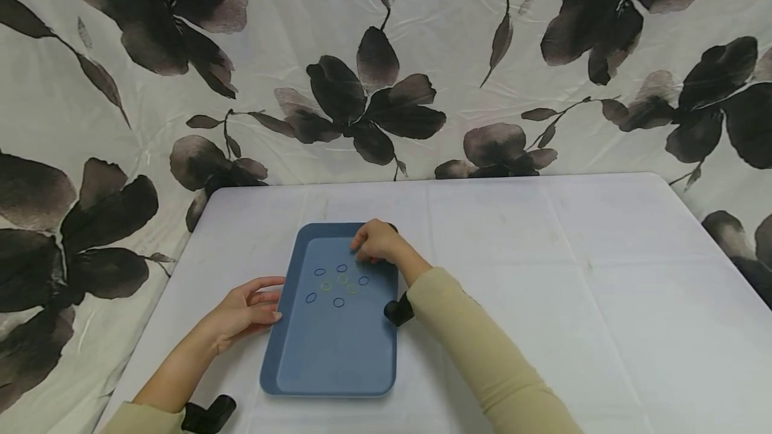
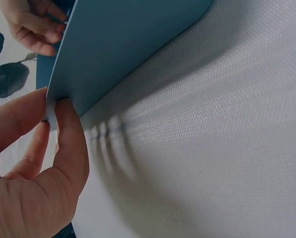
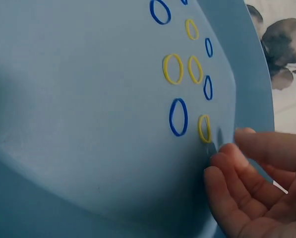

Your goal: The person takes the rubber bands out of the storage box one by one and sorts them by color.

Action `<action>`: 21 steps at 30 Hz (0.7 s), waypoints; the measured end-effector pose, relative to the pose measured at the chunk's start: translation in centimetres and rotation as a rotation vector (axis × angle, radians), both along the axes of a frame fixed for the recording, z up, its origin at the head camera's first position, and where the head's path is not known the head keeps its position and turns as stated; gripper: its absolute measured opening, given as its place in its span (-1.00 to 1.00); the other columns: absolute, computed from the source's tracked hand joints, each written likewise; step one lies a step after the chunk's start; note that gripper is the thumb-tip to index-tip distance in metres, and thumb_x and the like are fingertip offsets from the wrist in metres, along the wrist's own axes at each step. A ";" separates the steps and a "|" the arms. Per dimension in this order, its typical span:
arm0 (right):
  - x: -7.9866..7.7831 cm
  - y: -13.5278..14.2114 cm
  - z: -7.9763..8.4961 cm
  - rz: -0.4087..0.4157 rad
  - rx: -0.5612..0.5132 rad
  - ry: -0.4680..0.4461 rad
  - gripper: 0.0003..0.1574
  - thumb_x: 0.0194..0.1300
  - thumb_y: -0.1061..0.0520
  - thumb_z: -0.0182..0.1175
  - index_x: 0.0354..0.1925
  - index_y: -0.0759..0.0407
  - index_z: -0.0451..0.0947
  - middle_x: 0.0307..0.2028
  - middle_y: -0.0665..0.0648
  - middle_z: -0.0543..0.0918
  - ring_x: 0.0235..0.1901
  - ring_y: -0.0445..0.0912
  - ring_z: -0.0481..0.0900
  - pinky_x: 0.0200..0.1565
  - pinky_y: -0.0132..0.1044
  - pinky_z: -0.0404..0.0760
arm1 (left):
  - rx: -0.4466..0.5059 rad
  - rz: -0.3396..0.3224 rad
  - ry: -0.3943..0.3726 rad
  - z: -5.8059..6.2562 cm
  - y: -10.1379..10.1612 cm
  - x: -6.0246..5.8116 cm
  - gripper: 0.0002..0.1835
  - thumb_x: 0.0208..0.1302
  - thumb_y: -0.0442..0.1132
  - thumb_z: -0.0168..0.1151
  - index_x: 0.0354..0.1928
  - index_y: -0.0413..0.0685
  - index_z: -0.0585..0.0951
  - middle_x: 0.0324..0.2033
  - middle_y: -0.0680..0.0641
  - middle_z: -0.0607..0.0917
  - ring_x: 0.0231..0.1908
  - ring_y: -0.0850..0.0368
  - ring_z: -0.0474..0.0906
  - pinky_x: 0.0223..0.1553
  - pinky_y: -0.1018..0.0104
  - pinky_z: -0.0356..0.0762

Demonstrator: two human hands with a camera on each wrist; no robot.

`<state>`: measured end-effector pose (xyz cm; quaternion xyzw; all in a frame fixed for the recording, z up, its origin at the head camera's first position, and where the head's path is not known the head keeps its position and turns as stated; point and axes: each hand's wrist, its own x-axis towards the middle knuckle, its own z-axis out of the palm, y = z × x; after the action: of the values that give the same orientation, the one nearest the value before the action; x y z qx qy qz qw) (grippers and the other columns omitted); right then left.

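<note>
A blue rectangular tray (image 1: 334, 360) lies on the table. My left hand (image 1: 244, 310) holds its left edge, with fingertips (image 2: 64, 106) against the rim in the left wrist view. Over the tray's far right part is my right hand (image 1: 380, 243), its fingers loosely bent. In the right wrist view a yellow rubber band (image 3: 201, 129) lies just beyond those fingertips; I see nothing held between them. Several blue rubber bands (image 3: 171, 118) and other yellow rubber bands (image 3: 165, 69) lie flat and apart on the tray floor.
White cloth covers the table (image 1: 543, 300). A floral curtain (image 1: 271, 32) hangs behind it. Each wrist carries a black camera mount, the right one (image 1: 398, 311) beside the tray's right rim and the left one (image 1: 209, 414) near the table's front.
</note>
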<state>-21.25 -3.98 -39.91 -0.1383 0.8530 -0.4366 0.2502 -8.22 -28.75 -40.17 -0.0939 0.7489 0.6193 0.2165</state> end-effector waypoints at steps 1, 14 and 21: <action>0.0 -0.1 -0.1 -0.001 0.013 0.012 -0.77 0.01 0.45 0.26 -0.27 0.33 0.64 -0.38 0.14 0.63 -0.57 -0.12 0.47 -0.43 -0.31 0.56 | 0.001 0.003 -0.001 0.0 0.0 0.0 -0.19 0.00 -0.55 0.28 0.33 -0.37 0.15 -0.07 -0.15 0.57 -0.21 0.22 0.56 -0.27 0.32 0.58; 0.6 -0.6 -0.4 0.040 0.194 0.117 -0.88 -0.03 0.36 0.37 -0.47 0.22 0.63 -0.52 0.04 0.58 -0.60 -0.18 0.45 -0.53 -0.42 0.44 | 0.015 -0.016 0.010 0.4 -0.1 -0.3 -0.20 0.02 -0.55 0.26 0.32 -0.39 0.13 -0.07 -0.15 0.57 -0.22 0.21 0.56 -0.27 0.34 0.57; 1.0 -0.7 -0.4 0.100 0.268 0.173 -0.80 -0.04 0.27 0.42 -0.65 0.17 0.58 -0.73 -0.04 0.46 -0.69 -0.21 0.35 -0.58 -0.42 0.34 | 0.001 -0.028 0.007 0.1 -0.3 0.0 -0.20 0.02 -0.54 0.26 0.32 -0.40 0.13 -0.04 -0.20 0.55 -0.21 0.18 0.56 -0.24 0.32 0.57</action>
<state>-20.27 -4.66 -40.31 -0.1831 0.9140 -0.2925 0.2132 -8.17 -29.06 -40.03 -0.0811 0.7504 0.6170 0.2227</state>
